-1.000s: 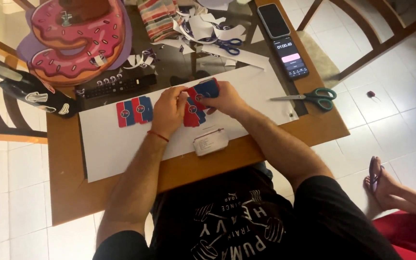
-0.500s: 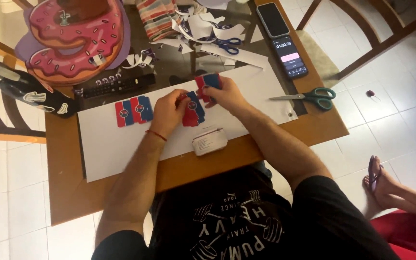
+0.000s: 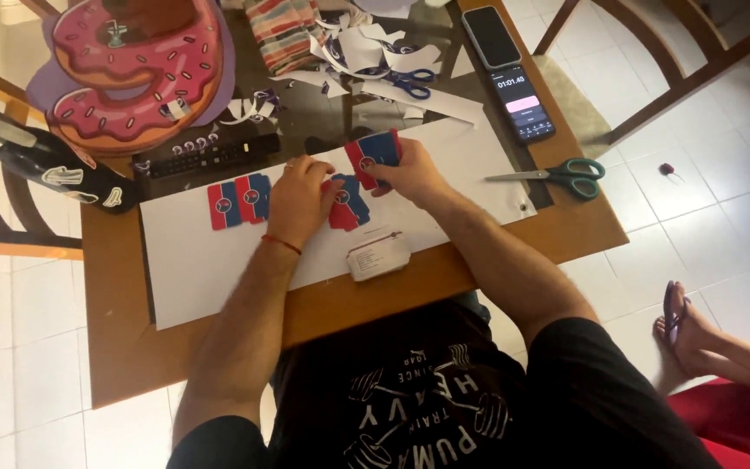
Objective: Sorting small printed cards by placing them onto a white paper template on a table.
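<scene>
Since a second ago my right hand (image 3: 405, 174) has lifted its red and blue card (image 3: 373, 149) up and away from the other one, toward the far edge of the white sheet (image 3: 210, 260), while my left hand (image 3: 299, 200) stays down where it was.

From the head view, my right grip pinches that raised card by its near edge, thumb on top. My left grip presses fingertips onto a second red and blue card (image 3: 349, 204) lying flat on the sheet; whether it pinches or only pins I cannot tell. Two more matching cards (image 3: 238, 201) lie side by side to the left, apart from my hands.

I judge these cards light, thin and fairly stiff, easy to crease and likely to slide on smooth paper, so an edge pinch with a finger underneath suits them best.

A small white box (image 3: 378, 258) sits just beside my left wrist, near the tabletop (image 3: 132, 347) edge. Green-handled scissors (image 3: 557, 174) lie well to the right, a phone (image 3: 523, 104) beyond them. Paper scraps (image 3: 366, 56) and blue-handled scissors (image 3: 410, 82) crowd the far side, with a dark remote (image 3: 206, 156) touching the sheet's top edge. Open room is on the sheet's left and lower part.
</scene>
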